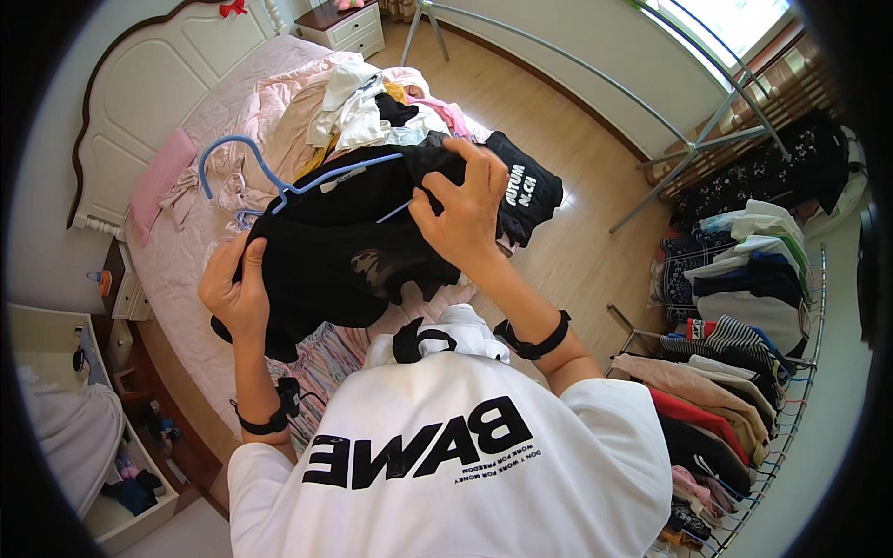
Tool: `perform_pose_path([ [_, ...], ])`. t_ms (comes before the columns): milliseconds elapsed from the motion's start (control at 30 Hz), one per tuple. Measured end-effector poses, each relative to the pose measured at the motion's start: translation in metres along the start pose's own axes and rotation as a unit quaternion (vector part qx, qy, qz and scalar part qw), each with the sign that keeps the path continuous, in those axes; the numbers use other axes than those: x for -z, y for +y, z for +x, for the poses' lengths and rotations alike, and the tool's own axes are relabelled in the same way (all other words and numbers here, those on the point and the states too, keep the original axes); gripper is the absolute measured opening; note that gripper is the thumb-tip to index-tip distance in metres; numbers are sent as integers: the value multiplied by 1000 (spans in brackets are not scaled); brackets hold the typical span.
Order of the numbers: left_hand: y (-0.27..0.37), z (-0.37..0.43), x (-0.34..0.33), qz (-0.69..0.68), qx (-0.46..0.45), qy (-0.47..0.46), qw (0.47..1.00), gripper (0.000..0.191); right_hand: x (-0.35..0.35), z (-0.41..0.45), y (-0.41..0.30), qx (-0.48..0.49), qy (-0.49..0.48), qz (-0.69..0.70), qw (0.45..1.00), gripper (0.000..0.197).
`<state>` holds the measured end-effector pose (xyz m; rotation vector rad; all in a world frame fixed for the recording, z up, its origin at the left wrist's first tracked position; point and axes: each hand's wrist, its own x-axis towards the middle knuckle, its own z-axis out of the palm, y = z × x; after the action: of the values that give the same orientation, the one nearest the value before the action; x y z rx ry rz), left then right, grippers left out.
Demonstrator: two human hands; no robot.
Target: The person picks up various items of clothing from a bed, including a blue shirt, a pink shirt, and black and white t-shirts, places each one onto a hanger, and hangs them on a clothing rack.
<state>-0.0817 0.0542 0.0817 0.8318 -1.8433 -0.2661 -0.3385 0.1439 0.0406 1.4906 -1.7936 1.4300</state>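
Observation:
A black printed garment (321, 268) hangs in front of me over the bed, with a blue clothes hanger (241, 143) partly inside its neck opening. The hanger's hook points to the upper left. My left hand (237, 293) pinches the garment's black cloth between thumb and fingers, just below the hook. On the other side my right hand (464, 202) has its fingers bent at the cloth near the hanger's right end; the fingertips' grip is partly hidden. Behind it lies a black garment with white lettering (534, 192).
A heap of mixed clothes (356, 104) lies on the bed (174, 258), beside a pink pillow (164, 181). On the right, a rack rail (813, 390) holds many hung clothes. A grey metal frame (670, 129) stands by the window. An open drawer (132, 519) is at lower left.

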Motion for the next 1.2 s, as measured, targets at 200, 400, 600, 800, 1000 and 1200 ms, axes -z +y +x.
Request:
perform_pose_path([
  [200,-3,3,-1,-19,-31,-7,999,17,12,18,31,45,-134,134,981,12],
  [400,0,7,-8,-75,-41,-65,994,15,14,26,44,21,-178,109,978,20],
  [600,-12,13,-2,-73,-44,-84,993,15,20,32,54,63,-109,57,990,12],
  [800,-38,8,4,-72,-42,-132,988,17,39,48,59,84,-81,37,992,10],
  [1000,-65,-8,-13,-115,26,-150,982,17,45,57,57,101,-86,9,991,11],
  [1200,-62,-14,-16,-137,51,-83,986,17,42,56,48,121,-103,3,987,11],
])
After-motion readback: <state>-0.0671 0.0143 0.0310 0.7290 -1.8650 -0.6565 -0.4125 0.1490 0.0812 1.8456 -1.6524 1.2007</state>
